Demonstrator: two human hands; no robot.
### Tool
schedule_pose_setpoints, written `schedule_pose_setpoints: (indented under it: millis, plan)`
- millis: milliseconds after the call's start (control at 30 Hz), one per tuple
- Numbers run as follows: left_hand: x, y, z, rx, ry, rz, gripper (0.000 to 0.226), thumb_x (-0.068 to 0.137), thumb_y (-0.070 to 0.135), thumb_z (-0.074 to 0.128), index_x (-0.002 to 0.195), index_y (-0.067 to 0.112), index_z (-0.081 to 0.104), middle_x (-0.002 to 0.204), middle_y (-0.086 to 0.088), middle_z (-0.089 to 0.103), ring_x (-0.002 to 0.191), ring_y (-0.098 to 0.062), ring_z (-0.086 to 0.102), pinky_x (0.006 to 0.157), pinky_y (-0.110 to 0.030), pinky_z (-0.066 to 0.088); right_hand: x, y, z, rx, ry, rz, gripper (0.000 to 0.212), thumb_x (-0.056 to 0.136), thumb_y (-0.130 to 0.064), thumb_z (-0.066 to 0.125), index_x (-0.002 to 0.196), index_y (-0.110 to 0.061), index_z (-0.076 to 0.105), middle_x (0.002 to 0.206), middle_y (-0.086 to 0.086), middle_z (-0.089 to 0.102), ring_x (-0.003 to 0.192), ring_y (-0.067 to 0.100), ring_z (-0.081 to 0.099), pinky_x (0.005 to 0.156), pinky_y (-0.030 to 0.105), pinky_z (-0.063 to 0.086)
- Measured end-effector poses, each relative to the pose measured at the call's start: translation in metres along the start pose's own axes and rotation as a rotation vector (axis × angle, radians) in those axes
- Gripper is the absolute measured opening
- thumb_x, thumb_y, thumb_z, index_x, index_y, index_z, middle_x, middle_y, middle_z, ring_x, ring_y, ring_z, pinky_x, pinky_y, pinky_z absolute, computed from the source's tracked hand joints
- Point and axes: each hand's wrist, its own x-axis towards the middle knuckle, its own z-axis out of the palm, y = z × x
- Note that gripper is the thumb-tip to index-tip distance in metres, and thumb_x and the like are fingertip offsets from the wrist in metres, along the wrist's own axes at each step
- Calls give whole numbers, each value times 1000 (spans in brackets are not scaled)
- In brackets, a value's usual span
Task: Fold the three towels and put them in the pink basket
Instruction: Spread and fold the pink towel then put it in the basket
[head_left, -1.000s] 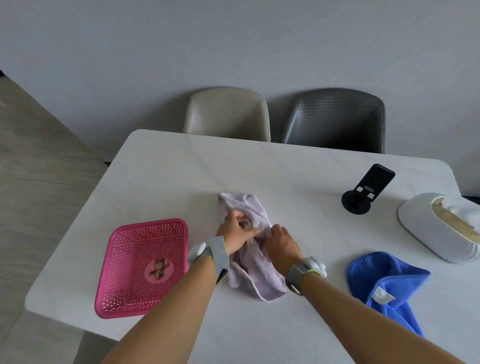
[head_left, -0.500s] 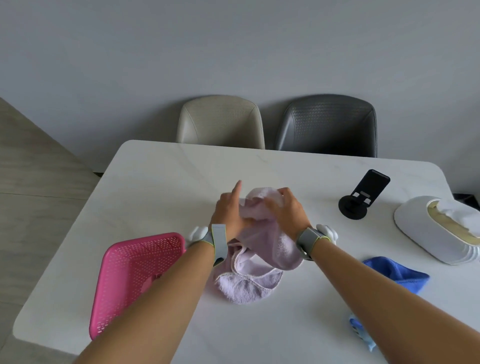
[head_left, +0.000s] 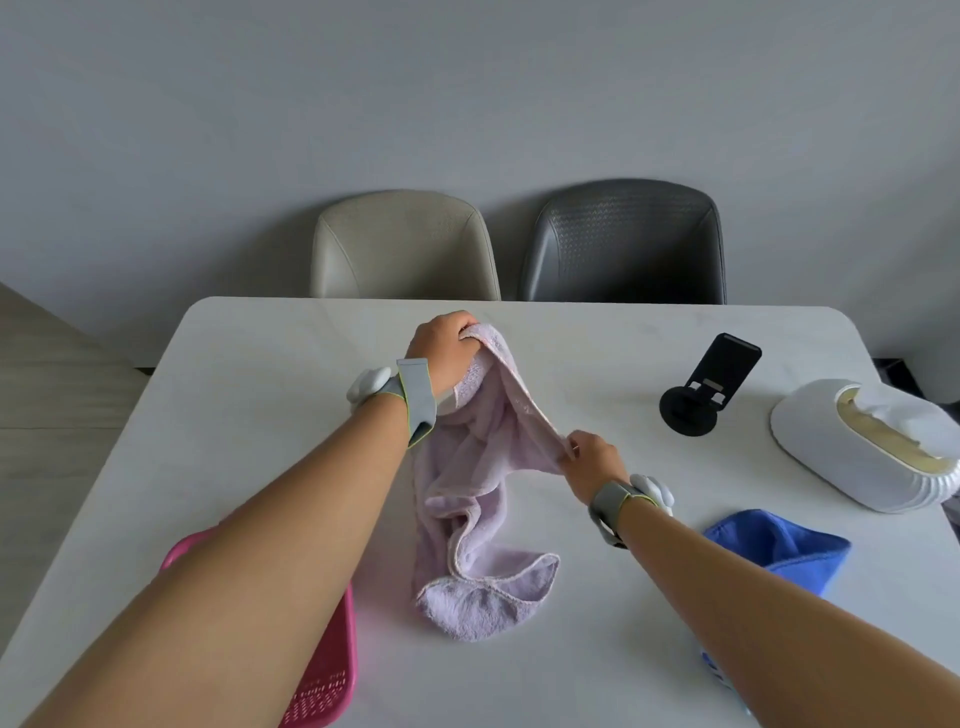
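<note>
A lilac towel (head_left: 470, 499) hangs crumpled over the middle of the white table (head_left: 270, 374), its lower end resting on the tabletop. My left hand (head_left: 444, 348) grips one corner of it, raised at the far side. My right hand (head_left: 592, 460) pinches the same edge lower down and nearer to me, so the hem stretches between both hands. A blue towel (head_left: 779, 545) lies bunched at the right, partly behind my right forearm. The pink basket (head_left: 324, 675) sits at the near left, mostly hidden under my left forearm.
A black phone stand (head_left: 701, 389) and a white tissue box (head_left: 872, 441) stand at the right of the table. Two chairs, beige (head_left: 402, 244) and dark grey (head_left: 623, 241), are pushed in at the far edge. Floor shows at the left.
Both hands lifted the lilac towel off the table and drew apart along its edge, the left hand going up and away, the right hand coming toward me. The towel now hangs stretched between them.
</note>
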Motion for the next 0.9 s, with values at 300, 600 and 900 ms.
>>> schedule_pose_setpoints:
  millis: [300, 600, 900]
  plan:
    - [37, -49, 11, -77, 63, -205, 17, 92, 20, 59, 105, 19, 71, 107, 1, 73, 98, -22, 65, 74, -22, 39, 90, -41, -52, 743, 313, 185, 26, 88, -7, 41, 99, -21, 60, 89, 12, 72, 77, 33, 73, 75, 52, 63]
    - [60, -85, 23, -216, 94, -339, 46, 89, 40, 69, 129, 19, 60, 110, -1, 69, 101, -21, 63, 87, -26, 45, 125, -77, -60, 546, 241, -20, 60, 102, -27, 54, 156, -25, 28, 157, 10, 37, 137, 28, 46, 114, 38, 36]
    - [-13, -112, 71, -67, -137, -704, 64, 81, 36, 75, 130, 11, 42, 133, -19, 50, 118, -40, 57, 98, -41, 48, 38, -36, 48, 134, -79, 307, 84, 86, -74, 52, 130, -2, 52, 131, 20, 60, 121, 37, 60, 95, 38, 46]
